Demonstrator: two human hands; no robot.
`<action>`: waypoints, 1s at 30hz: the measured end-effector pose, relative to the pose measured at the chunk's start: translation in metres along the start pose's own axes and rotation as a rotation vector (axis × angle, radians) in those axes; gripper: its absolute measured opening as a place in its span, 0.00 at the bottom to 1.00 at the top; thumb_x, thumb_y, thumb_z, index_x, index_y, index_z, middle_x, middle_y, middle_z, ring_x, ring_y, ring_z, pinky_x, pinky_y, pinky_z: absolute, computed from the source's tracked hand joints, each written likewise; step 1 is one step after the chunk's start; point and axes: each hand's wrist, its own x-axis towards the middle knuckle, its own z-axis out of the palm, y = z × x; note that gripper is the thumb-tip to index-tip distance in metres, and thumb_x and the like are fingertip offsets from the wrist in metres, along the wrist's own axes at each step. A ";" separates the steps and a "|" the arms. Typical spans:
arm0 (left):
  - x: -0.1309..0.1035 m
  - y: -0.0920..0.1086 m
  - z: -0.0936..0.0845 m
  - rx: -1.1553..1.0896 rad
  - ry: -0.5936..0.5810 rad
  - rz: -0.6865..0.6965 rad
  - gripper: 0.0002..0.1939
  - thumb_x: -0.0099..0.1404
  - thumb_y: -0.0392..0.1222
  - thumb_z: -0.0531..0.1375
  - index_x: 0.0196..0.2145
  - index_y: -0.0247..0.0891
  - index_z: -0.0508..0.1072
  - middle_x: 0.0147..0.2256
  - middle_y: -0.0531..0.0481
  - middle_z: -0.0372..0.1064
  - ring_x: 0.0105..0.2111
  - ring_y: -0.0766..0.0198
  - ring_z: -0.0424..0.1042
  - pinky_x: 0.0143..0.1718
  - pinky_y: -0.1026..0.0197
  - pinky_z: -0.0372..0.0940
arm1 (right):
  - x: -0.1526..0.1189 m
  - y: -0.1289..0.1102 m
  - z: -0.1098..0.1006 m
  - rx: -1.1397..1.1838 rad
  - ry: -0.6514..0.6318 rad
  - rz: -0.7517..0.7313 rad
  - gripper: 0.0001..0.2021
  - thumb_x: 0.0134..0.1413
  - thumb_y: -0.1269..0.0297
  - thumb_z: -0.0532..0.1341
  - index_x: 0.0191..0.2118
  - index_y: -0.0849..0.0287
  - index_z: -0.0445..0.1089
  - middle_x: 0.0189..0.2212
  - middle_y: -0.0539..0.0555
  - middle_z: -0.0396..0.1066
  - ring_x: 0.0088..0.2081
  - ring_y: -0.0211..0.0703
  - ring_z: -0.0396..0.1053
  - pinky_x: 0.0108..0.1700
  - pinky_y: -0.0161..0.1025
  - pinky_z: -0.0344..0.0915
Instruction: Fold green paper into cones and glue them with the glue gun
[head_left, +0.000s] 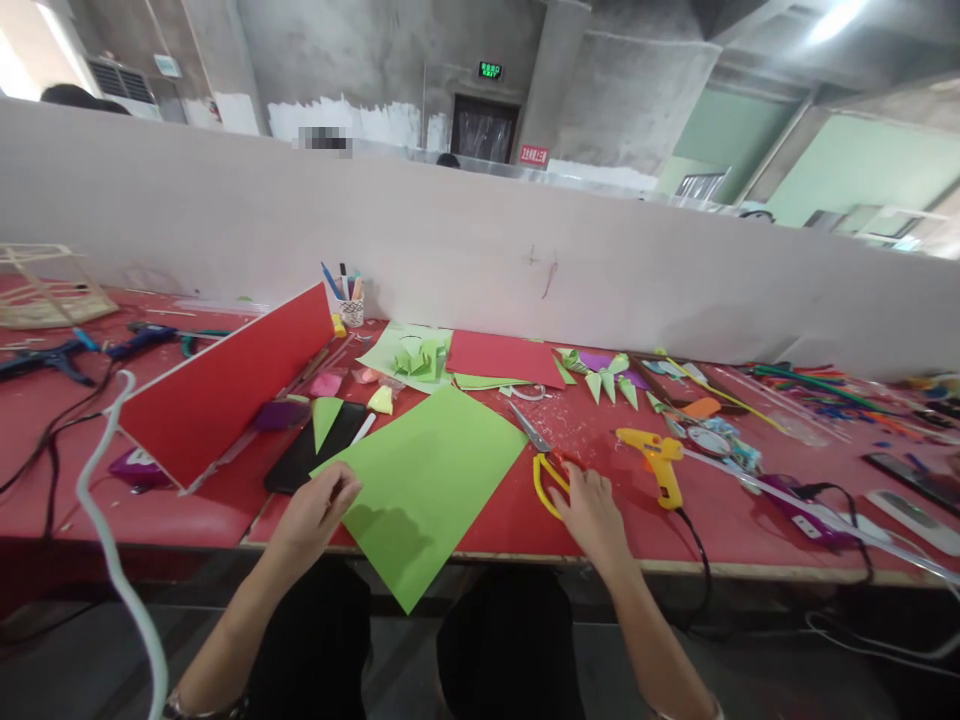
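A green sheet of paper [431, 480] lies at an angle in front of me, its lowest corner jutting past the table edge. My left hand [319, 505] is closed on the sheet's left edge, thumb and fingers curled together. My right hand [589, 505] holds the scissors [551, 475] by their yellow and red handles. The blades point away from me, just right of the sheet. Behind the left hand, a small green paper cone [325, 420] rests on a black phone-like slab [281, 465].
A red board [232, 385] leans at the left, near a white cable [101, 500]. To the right are a yellow glue gun [660, 462] and a purple device [810, 515]. Folded green paper pieces [609, 378] and a red sheet [506, 358] lie farther back, before a white partition [450, 250].
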 end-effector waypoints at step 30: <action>-0.016 -0.007 0.021 -0.062 -0.192 -0.131 0.16 0.64 0.51 0.41 0.24 0.40 0.55 0.19 0.56 0.53 0.19 0.67 0.56 0.22 0.66 0.53 | 0.184 -0.047 -0.014 0.192 -0.194 0.127 0.13 0.46 0.61 0.60 0.36 0.64 0.70 0.36 0.62 0.72 0.40 0.48 0.70 0.32 0.33 0.59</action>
